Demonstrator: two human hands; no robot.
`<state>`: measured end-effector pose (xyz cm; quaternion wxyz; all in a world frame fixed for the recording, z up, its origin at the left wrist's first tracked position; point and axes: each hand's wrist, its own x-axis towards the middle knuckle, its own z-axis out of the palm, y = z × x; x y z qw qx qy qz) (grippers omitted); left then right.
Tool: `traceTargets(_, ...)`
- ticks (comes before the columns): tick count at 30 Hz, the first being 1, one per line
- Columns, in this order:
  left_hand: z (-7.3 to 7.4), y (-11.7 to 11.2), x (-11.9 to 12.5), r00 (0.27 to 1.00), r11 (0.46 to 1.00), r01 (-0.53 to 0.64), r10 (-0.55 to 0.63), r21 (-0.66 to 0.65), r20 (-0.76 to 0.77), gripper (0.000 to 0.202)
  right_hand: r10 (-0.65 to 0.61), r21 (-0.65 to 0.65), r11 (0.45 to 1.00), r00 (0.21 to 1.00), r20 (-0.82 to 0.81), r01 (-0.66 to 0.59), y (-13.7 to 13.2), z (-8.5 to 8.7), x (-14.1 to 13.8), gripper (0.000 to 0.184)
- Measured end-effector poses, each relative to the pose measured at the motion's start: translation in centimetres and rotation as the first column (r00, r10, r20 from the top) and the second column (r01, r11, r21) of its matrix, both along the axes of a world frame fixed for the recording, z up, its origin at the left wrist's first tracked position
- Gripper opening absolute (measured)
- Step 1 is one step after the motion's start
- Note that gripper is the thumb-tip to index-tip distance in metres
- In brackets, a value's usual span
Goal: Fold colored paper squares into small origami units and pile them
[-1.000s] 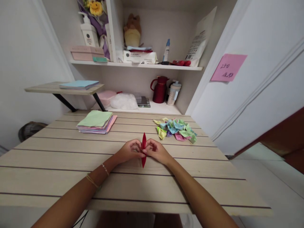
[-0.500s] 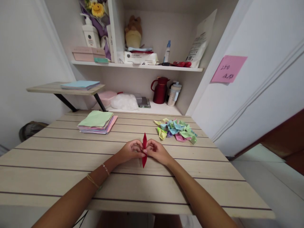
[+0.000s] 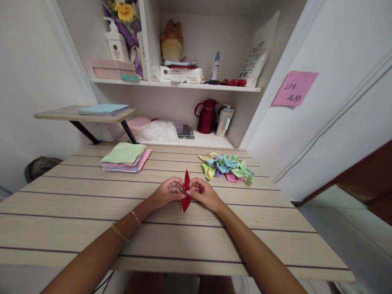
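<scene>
Both hands meet at the middle of the wooden table [image 3: 76, 212] and pinch a narrow folded red paper [image 3: 185, 202] that stands upright between them. My left hand [image 3: 167, 192] grips it from the left with curled fingers. My right hand [image 3: 203, 193] grips it from the right, fingers closed. The paper's pointed ends stick out above and below the fingers, and the lower part has spread a little wider.
A stack of pastel paper sheets [image 3: 125, 157] lies at the far left of the table. A heap of small folded paper pieces [image 3: 228, 166] sits at the far right. Behind stand shelves with a red jug [image 3: 207, 115], bottles and boxes. A pink note [image 3: 294, 87] hangs on the right wall.
The hands have stayed in place. The lower part of the red paper has opened slightly wider and its tip sits a little higher.
</scene>
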<state>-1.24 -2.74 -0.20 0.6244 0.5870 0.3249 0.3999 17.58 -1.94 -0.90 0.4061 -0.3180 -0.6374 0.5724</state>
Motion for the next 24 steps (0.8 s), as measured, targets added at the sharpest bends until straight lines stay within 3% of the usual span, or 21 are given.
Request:
traceTargets(9, -0.2, 0.1, 0.1, 0.991, 0.987, -0.135, 0.135, 0.084, 0.0, 0.042, -0.038, 0.028, 0.999, 0.999, -0.023, 0.038, 0.2, 0.0, 0.2, 0.025)
traceTargets(16, -0.2, -0.1, 1.0, 0.953, 0.946, -0.261, 0.284, 0.195, -0.103, 0.037, -0.217, 0.141, 0.968, 0.975, 0.056, 0.207, -0.2, 0.1, -0.7, 0.024)
traceTargets(20, 0.3, -0.6, 1.5, 0.928, 0.921, -0.256, 0.32, 0.294, -0.192, 0.028, -0.276, 0.101, 0.957, 0.961, 0.028, 0.272, -0.6, 0.1, -2.0, 0.026)
traceTargets(24, 0.9, -1.1, 2.0, 0.863, 0.852, -0.257, 0.415, 0.456, -0.288, 0.03, -0.352, 0.012, 0.935, 0.93, -0.105, 0.355, -0.9, 0.2, -2.9, 0.034)
